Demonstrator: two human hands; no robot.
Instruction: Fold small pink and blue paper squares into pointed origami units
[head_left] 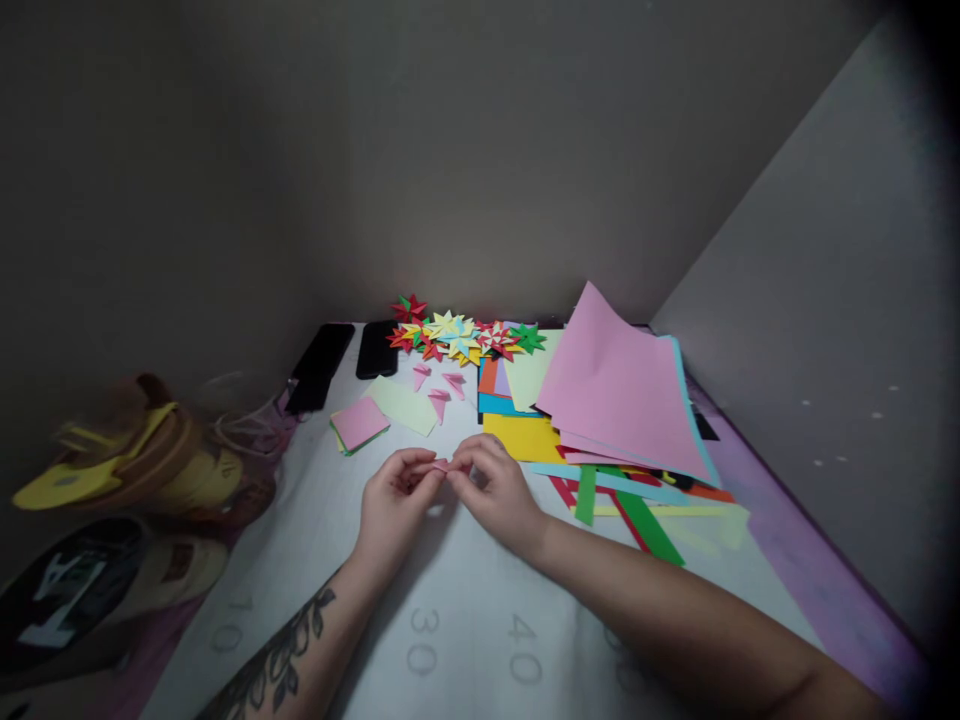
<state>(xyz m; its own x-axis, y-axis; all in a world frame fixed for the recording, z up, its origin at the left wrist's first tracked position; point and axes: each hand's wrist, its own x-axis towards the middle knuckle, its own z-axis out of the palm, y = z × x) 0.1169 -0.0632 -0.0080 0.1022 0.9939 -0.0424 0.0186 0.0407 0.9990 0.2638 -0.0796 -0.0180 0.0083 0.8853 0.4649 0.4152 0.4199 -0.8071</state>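
Observation:
Between my two hands is a small folded piece of pink paper (442, 465), mostly covered by my fingers. My left hand (396, 497) pinches its left side between thumb and forefinger. The right side is pinched by my right hand (495, 490), with the fingertips of both hands almost meeting. Just beyond lie three small folded pink paper pieces (439, 403) on the white mat (442, 620). To their left, a stack of square paper sheets (361, 423) with pink on top overlaps a pale green sheet (405, 404).
Several folded paper stars (454, 333) line the back edge near two dark phones (376, 349). Large pink sheets (622, 385) and coloured strips (649, 525) pile up on the right. At the left stand caps (82, 590) and a yellow-brown object (135, 460).

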